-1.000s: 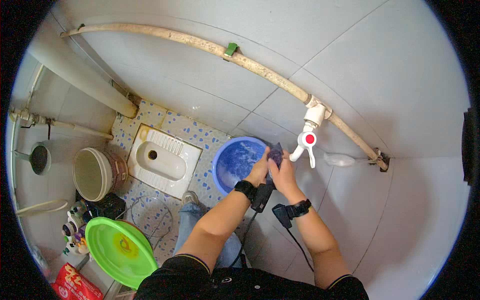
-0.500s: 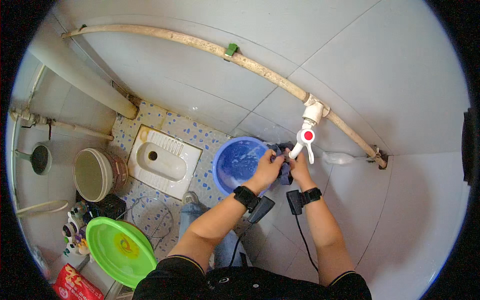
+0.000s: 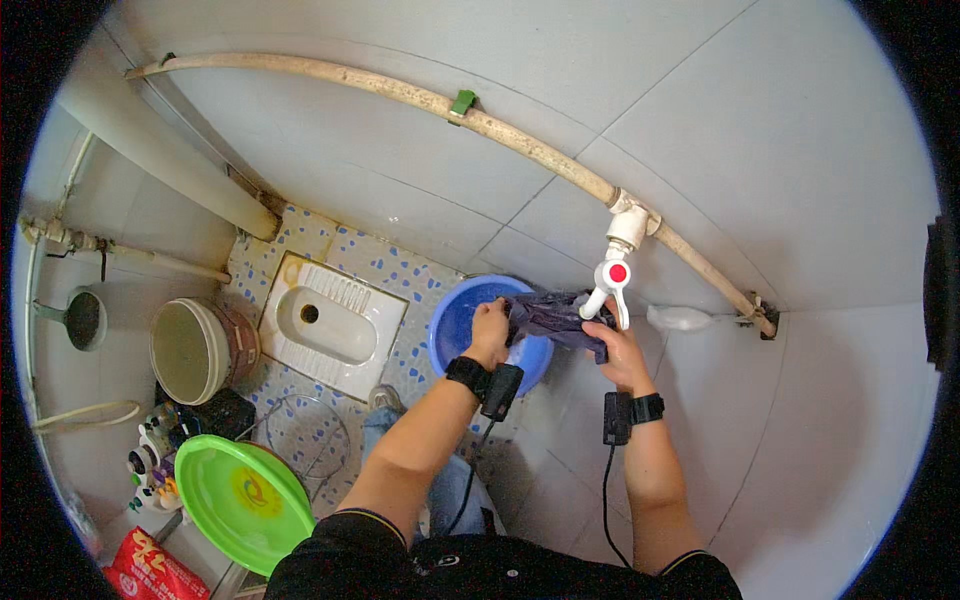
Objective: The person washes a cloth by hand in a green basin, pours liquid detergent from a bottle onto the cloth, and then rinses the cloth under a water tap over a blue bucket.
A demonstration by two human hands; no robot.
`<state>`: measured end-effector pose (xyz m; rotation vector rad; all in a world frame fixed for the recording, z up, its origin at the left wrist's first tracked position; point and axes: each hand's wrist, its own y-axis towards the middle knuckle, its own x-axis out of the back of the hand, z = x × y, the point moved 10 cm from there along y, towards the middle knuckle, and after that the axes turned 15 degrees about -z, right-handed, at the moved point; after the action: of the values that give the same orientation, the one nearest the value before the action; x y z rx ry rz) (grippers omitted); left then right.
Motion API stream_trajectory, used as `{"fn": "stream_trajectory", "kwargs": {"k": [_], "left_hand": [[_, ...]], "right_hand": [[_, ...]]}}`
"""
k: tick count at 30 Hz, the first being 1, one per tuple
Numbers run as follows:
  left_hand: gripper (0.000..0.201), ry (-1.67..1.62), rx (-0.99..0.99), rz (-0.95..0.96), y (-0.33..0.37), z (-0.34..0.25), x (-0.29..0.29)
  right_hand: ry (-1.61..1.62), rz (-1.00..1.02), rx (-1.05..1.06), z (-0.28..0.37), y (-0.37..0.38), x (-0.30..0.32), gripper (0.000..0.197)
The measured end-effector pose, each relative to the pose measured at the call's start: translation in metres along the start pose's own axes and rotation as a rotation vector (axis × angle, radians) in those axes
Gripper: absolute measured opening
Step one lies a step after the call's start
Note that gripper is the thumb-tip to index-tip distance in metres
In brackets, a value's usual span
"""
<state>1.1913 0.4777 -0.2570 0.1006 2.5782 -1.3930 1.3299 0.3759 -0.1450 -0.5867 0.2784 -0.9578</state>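
Between my two hands a wet, dark purple cloth (image 3: 552, 318) is stretched out, just under the white tap (image 3: 603, 285) with a red dot. My left hand (image 3: 490, 331) grips its left end above the blue basin (image 3: 441, 347). The right end is held by my right hand (image 3: 625, 358), close to the tap's spout and lever. Below the cloth, the basin stands on the floor by the wall, partly hidden by the cloth and my left hand. Whether the cloth is a garment I cannot tell.
A white squat toilet (image 3: 376, 330) is set in the floor left of the basin. Farther left stand a pale bucket (image 3: 188, 352) and a tilted green basin (image 3: 215, 500). A beige pipe (image 3: 545, 152) runs along the wall. A red bag (image 3: 155, 572) lies at the lower left.
My hands have moved apart, the left one leftward and the right one slightly right and down. The cloth, bunched before, is now spread between them.
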Motion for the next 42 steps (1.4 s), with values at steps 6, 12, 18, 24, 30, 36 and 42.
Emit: {"fn": "stream_trajectory", "kwargs": {"k": [6,12,18,24,30,36,42], "left_hand": [[0.047,-0.003,0.502,0.341,-0.031,0.061,-0.052],[0.043,0.465,-0.363,0.223,-0.030,0.027,-0.071],[0.025,0.244,0.012,0.295,-0.079,-0.002,-0.069],[0.029,0.087,-0.045,0.398,-0.038,-0.004,-0.060],[0.027,-0.041,0.087,0.235,-0.008,-0.007,-0.018],[0.012,-0.070,0.143,0.003,0.009,0.018,0.020],[0.032,-0.213,0.577,0.429,-0.012,0.077,-0.047]], "right_hand": [[-0.323,-0.028,0.370,0.016,0.002,-0.015,0.048],[-0.672,-0.165,0.670,-0.012,0.040,-0.009,0.028],[-0.752,-0.103,0.632,-0.014,0.062,-0.002,0.029],[-0.141,0.176,-0.125,-0.054,0.042,-0.025,0.039],[-0.395,0.041,0.079,-0.010,0.029,-0.012,0.026],[-0.054,0.018,0.022,0.008,0.019,-0.008,0.033],[-0.614,0.022,0.548,0.013,0.000,-0.063,0.031]]}}
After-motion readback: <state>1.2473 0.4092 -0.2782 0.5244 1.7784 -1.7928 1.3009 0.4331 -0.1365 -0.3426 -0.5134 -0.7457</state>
